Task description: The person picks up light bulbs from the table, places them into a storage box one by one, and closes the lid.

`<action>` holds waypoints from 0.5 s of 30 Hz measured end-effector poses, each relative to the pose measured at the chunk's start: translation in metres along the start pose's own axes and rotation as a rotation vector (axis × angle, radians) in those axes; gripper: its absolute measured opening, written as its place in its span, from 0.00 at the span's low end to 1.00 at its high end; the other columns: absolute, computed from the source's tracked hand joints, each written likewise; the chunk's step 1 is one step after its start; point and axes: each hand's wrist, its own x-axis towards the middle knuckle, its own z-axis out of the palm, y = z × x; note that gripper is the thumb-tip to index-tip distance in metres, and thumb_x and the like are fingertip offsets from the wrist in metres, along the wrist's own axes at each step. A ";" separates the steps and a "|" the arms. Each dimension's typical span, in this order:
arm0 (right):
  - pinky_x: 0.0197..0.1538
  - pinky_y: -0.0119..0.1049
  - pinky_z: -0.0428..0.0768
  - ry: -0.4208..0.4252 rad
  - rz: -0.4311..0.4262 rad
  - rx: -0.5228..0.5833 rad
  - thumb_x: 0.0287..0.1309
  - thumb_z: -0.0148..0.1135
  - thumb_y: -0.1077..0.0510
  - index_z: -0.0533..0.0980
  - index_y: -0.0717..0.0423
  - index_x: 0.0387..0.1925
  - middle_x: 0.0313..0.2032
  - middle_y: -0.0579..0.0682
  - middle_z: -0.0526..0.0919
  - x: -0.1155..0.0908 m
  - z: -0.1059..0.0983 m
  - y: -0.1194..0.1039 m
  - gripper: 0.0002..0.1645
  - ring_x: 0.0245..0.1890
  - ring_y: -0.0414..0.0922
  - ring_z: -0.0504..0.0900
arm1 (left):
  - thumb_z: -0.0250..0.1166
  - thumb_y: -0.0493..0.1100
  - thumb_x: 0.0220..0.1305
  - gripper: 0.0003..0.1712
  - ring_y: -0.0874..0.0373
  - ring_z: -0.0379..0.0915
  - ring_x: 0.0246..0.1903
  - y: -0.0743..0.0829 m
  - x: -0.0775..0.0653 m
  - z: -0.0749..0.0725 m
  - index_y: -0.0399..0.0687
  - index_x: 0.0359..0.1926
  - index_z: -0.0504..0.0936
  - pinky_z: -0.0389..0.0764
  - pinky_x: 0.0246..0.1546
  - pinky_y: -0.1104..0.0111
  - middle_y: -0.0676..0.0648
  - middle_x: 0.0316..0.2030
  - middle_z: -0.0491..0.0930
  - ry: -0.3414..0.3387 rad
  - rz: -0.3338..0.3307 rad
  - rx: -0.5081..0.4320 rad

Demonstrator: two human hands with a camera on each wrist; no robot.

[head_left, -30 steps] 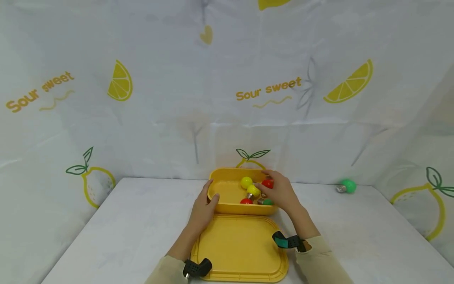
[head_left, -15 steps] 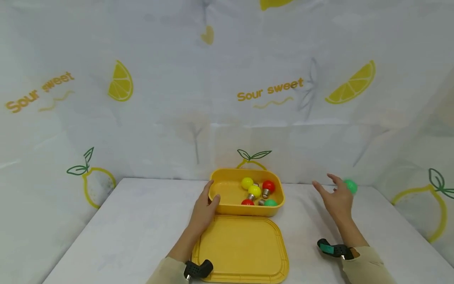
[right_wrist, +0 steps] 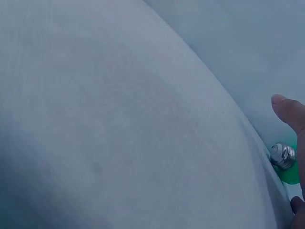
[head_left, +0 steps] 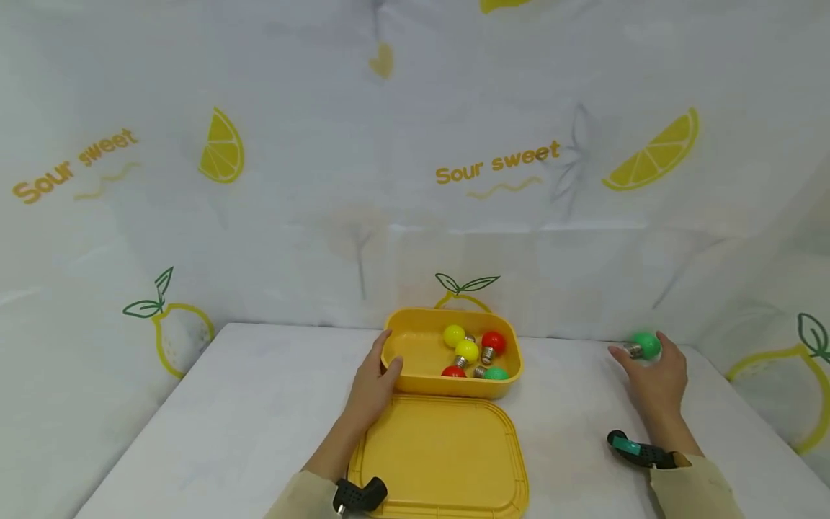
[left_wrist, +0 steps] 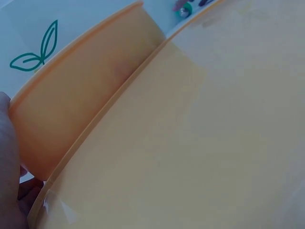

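In the head view a yellow plastic box (head_left: 416, 353) stands near the back of the table. My left hand (head_left: 371, 386) holds its left end, thumb at the front wall and fingers round the side. At the back right lies a green light bulb (head_left: 647, 344) with a silver screw base. Around it my right hand (head_left: 661, 382) reaches, fingers beside the green globe. The right wrist view shows the thumb (right_wrist: 288, 112) spread apart from the screw base (right_wrist: 283, 155). Inside the box lie several bulbs, including a red bulb (head_left: 493, 342) and a yellow bulb (head_left: 467, 351).
A flat yellow lid (head_left: 441, 454) lies in front of the box, between the forearms. Behind the white table (head_left: 246, 404) hangs a white curtain (head_left: 311, 238) with lemon prints. Black straps with camera mounts sit on both wrists.
My right hand has left the box and moved right to the green bulb at the back of the table. My left hand stays at the box's left end.
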 end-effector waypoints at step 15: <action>0.68 0.67 0.62 -0.025 0.023 -0.137 0.69 0.58 0.50 0.57 0.68 0.74 0.70 0.75 0.62 0.011 0.007 -0.001 0.41 0.69 0.71 0.61 | 0.53 0.52 0.76 0.35 0.45 0.58 0.75 -0.003 0.002 -0.001 0.58 0.80 0.55 0.62 0.74 0.45 0.43 0.77 0.61 -0.003 0.006 -0.012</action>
